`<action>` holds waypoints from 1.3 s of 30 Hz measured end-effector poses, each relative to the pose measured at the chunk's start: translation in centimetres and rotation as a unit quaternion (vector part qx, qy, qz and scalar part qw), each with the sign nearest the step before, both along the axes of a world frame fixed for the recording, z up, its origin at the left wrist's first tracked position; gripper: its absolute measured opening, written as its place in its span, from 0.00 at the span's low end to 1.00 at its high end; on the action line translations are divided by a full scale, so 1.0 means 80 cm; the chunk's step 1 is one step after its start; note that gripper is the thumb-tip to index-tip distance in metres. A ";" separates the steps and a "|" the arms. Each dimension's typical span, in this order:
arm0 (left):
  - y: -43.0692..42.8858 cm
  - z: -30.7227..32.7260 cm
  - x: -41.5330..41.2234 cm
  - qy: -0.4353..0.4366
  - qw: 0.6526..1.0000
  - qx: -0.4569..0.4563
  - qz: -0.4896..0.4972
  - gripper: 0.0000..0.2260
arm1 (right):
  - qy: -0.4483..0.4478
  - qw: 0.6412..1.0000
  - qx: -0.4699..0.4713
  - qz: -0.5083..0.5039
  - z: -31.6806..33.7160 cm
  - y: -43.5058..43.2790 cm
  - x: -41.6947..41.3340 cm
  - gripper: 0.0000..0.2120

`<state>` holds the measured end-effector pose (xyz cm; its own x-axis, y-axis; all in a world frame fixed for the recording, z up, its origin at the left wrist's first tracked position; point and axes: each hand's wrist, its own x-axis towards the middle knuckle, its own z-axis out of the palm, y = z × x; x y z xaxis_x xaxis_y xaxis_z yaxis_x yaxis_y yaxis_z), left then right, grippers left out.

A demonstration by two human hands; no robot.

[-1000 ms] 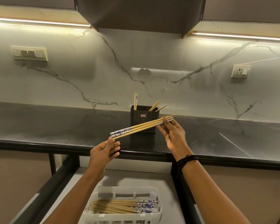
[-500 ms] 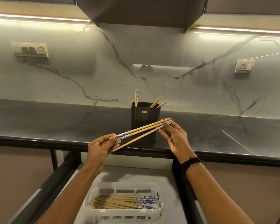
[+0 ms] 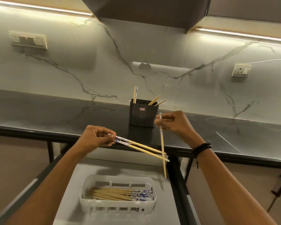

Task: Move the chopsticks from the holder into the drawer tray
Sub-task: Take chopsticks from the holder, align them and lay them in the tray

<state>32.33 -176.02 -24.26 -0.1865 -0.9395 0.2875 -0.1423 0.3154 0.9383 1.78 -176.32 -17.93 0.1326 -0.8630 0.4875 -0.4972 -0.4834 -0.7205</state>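
Pinches two chopsticks (image 3: 141, 148) in the left grip (image 3: 96, 138), a third chopstick (image 3: 162, 151) in the right grip (image 3: 175, 125), above the near tray (image 3: 117, 205) holding a bundle (image 3: 110, 194), few sticks (image 3: 154, 100) left in the far holder (image 3: 143, 116).

Behind the left hand (image 3: 96, 138) and right hand (image 3: 177, 124), a pale grey-veined wall (image 3: 88, 67) rises from a dark glossy countertop (image 3: 55, 114), lit by warm light strips (image 3: 47, 8) beside a dark overhead cabinet (image 3: 144, 12), with a switch plate (image 3: 28, 40) high above the left hand, a socket (image 3: 240, 70) up beyond the right, and a handled beige cabinet door (image 3: 263, 184) below it.
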 end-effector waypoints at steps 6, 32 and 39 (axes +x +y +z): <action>0.012 0.005 -0.022 -0.055 0.998 -0.024 -0.034 0.06 | 0.235 0.966 0.044 0.100 -0.009 0.009 0.074 0.10; 0.014 -0.007 -0.062 0.040 0.993 -0.099 0.054 0.15 | -0.064 0.975 0.159 0.143 -0.050 0.028 0.084 0.10; 0.030 -0.026 -0.092 -0.049 0.996 0.002 -0.068 0.09 | -0.274 0.941 0.168 0.108 -0.042 0.029 0.081 0.11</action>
